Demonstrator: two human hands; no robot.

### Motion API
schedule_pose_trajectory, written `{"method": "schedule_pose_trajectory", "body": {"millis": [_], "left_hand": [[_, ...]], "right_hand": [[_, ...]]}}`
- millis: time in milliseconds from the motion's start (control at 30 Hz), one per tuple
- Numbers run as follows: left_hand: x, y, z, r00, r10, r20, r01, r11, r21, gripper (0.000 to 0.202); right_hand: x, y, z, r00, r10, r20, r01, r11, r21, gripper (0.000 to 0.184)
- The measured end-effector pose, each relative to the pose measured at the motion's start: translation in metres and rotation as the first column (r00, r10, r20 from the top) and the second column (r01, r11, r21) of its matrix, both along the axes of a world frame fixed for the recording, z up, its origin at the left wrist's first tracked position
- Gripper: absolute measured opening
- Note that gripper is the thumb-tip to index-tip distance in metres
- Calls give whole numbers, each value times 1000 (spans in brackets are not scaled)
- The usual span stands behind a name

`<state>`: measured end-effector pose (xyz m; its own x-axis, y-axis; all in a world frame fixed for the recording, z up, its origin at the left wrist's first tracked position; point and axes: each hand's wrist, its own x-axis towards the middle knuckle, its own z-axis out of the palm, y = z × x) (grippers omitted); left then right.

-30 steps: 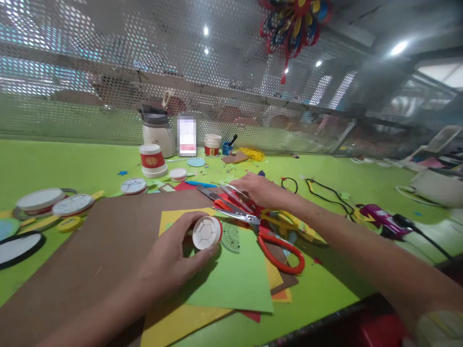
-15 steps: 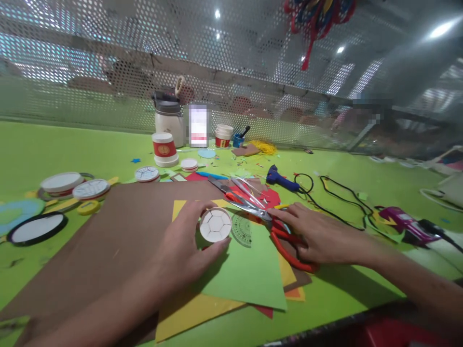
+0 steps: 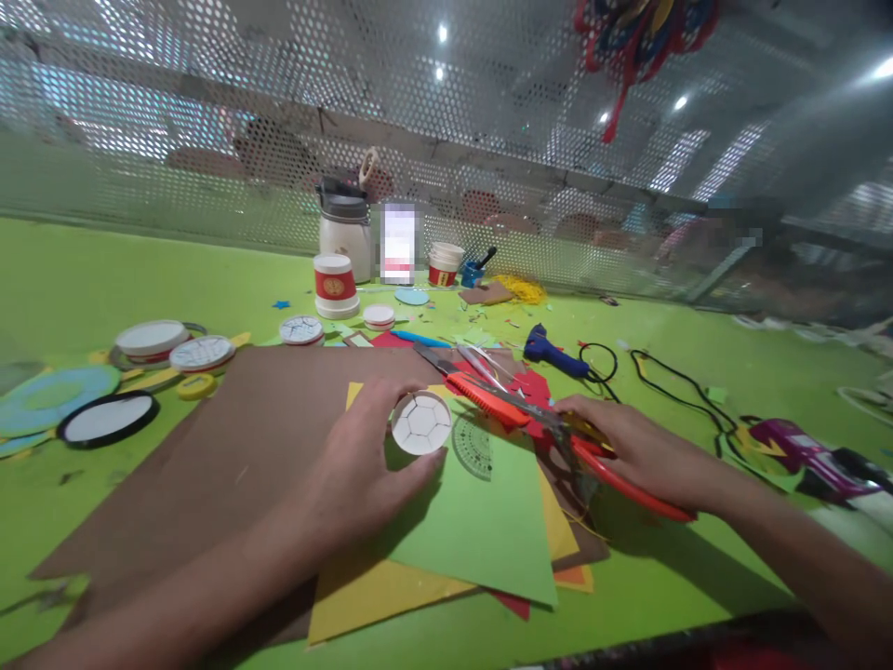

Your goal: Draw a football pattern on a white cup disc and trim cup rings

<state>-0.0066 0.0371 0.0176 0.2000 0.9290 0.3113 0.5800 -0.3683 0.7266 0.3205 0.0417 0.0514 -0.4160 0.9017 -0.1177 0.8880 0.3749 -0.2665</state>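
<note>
My left hand [image 3: 369, 447] is closed around a small white disc [image 3: 422, 422] with a football pattern drawn on its face, pinched between thumb and fingers above the green paper [image 3: 481, 549]. At the right, my right hand [image 3: 634, 451] grips a pair of red-handled scissors [image 3: 620, 484], blades pointing away to the left. A yellow piece [image 3: 586, 433] shows by its fingers; I cannot make out what it is. Under the blades lies an orange-red cutter [image 3: 488, 400]. A clear protractor [image 3: 474, 447] rests on the green paper, just right of the disc.
Brown card [image 3: 265, 437] spreads under the left arm. Patterned lids [image 3: 202, 354] and a black-rimmed disc [image 3: 108, 419] lie left. Behind stand a red-banded paper cup [image 3: 335, 284], a flask [image 3: 345, 233] and a phone [image 3: 399, 247]. A blue glue gun [image 3: 554, 352] and its cord lie right.
The scissors have shifted right and turned with my right hand, so more of the orange-red cutter shows. My left hand keeps the disc in place. The view has swung slightly left.
</note>
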Motion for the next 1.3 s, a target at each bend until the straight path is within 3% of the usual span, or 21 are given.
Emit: {"method": "schedule_pose_trajectory", "body": {"millis": [233, 333, 500, 700, 867, 1033, 1167, 1300], "left_hand": [[-7, 0, 17, 971, -123, 206, 124, 992, 6, 50], [-12, 2, 25, 932, -144, 332, 154, 988, -3, 53], [-20, 6, 30, 855, -110, 506, 221, 961, -166, 63], [-20, 6, 28, 878, -54, 475, 145, 977, -157, 62], [-22, 7, 25, 920, -100, 378, 146, 985, -94, 60], [-20, 7, 21, 852, -69, 519, 261, 916, -306, 65], [-14, 6, 21, 777, 4, 629, 275, 897, -346, 61], [-12, 4, 23, 768, 19, 641, 314, 860, -402, 66]], "right_hand": [[0, -6, 34, 938, 137, -318, -183, 976, -119, 53], [-8, -6, 34, 912, 139, -387, -207, 968, -139, 48], [-20, -9, 23, 852, 48, -522, -166, 969, -182, 44], [-22, -16, 18, 935, -38, -353, -44, 974, -220, 30], [-19, -18, 13, 908, -14, -418, -84, 973, -215, 37], [-24, -18, 12, 891, -25, -452, -119, 951, -285, 43], [-28, -20, 11, 894, -63, -445, -87, 947, -308, 41], [-30, -22, 11, 894, -85, -441, -60, 950, -306, 40]]}}
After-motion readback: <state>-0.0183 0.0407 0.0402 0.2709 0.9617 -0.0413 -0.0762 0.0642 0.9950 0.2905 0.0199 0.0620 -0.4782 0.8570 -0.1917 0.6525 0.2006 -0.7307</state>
